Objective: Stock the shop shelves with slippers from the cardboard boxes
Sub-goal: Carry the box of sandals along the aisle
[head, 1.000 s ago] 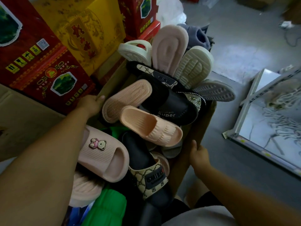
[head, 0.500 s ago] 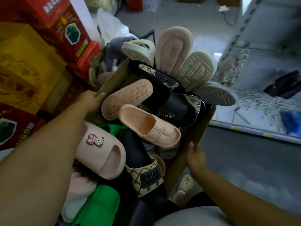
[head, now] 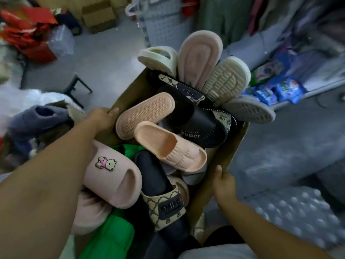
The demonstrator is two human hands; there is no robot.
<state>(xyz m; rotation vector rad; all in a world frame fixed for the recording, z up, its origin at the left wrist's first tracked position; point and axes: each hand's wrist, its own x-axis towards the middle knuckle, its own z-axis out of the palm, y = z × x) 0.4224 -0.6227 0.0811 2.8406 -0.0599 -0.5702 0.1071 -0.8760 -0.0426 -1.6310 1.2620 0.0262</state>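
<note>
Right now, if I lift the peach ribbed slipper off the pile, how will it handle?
Probably light: the peach ribbed slipper looks like thick moulded foam. Likely holds its shape; its strap stands arched unsupported. It lies loose on top, so it should lift free, though the sole-up peach slipper beside it may shift.

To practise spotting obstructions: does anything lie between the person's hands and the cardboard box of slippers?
Nothing visible does: the left hand grips the cardboard box at its left wall, the right hand at its right wall.
</note>
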